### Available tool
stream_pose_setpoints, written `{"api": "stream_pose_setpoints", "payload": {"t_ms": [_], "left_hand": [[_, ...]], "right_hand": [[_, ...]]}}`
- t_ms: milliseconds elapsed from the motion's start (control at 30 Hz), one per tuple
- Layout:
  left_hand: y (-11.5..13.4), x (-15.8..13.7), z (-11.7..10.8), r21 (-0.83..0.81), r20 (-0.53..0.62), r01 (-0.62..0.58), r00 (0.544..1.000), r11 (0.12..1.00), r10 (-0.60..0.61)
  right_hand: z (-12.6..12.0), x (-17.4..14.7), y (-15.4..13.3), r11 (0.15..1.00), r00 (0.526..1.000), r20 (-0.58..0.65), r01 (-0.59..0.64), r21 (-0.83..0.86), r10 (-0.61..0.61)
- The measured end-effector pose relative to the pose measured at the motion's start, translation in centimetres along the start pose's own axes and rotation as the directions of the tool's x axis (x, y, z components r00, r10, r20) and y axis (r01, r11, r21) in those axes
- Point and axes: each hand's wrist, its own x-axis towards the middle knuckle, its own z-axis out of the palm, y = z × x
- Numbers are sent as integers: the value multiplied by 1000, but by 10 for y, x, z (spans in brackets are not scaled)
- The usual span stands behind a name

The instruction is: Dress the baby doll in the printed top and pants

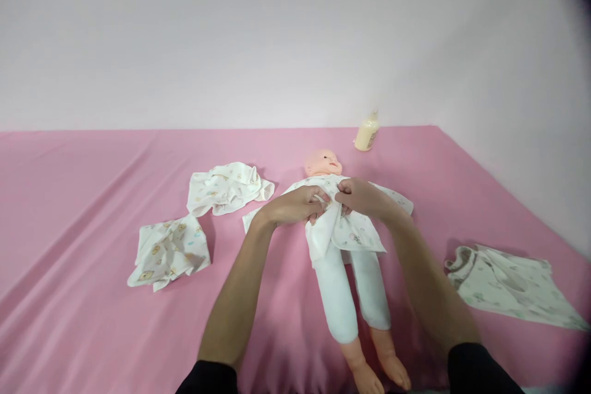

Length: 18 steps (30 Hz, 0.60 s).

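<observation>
A baby doll [324,163] lies on its back, its head away from me and its bare feet toward me. It wears pale leggings [337,295] and a white patterned baby shirt [360,234] with the sleeves spread to both sides. Over the doll's chest, my left hand [302,204] has its fingers closed on the shirt's front. Close beside it, my right hand [360,197] pinches the other side of the shirt front. Between my hands one flap is lifted, showing its plain white inside. Any fastening under my fingertips is too small to make out.
Crumpled patterned baby garments lie on the left, one farther back [228,188] and one nearer [170,252]. Another folded garment [512,283] rests at the right. A pale yellow bottle [367,132] stands behind the doll on the pink sheet [92,197], near the white wall [231,43].
</observation>
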Motion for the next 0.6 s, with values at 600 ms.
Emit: {"api": "stream_pose_setpoints", "payload": {"t_ms": [600], "left_hand": [[-2,9,16,122,-107,-141,982,982,155]], "right_hand": [[-14,-11,21,876,997,71,-5,483,-34]]}}
